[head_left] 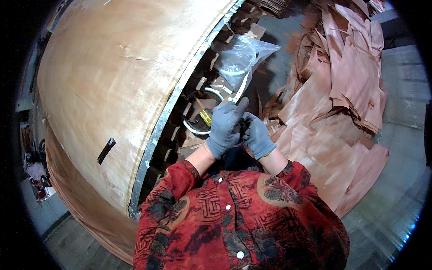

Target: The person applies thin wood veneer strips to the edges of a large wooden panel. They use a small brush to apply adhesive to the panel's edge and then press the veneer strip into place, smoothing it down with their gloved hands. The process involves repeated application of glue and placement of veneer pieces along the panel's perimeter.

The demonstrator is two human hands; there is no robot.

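My left hand (224, 125), in a grey glove, is closed at the lower end of a narrow white strip (243, 87), its thumb pointing up and away. The strip runs from there to a clear plastic bag (247, 54) lying beyond. Close against it, my right hand (259, 137), gloved the same, has its fingers curled in toward the left. Something dark shows between the two hands, too shaded to name. Just left of my left hand lies a white ring (196, 131), partly hidden by the glove, with a yellow-wrapped tool (205, 117) inside it.
A broad table topped with a pale wood veneer sheet (121, 76) fills the left, edged by a metal strip (164, 112). On the sheet lies a short black bar (106, 150). Reddish veneer sheets (333, 135) are heaped at my right, beside a grey floor (391, 180).
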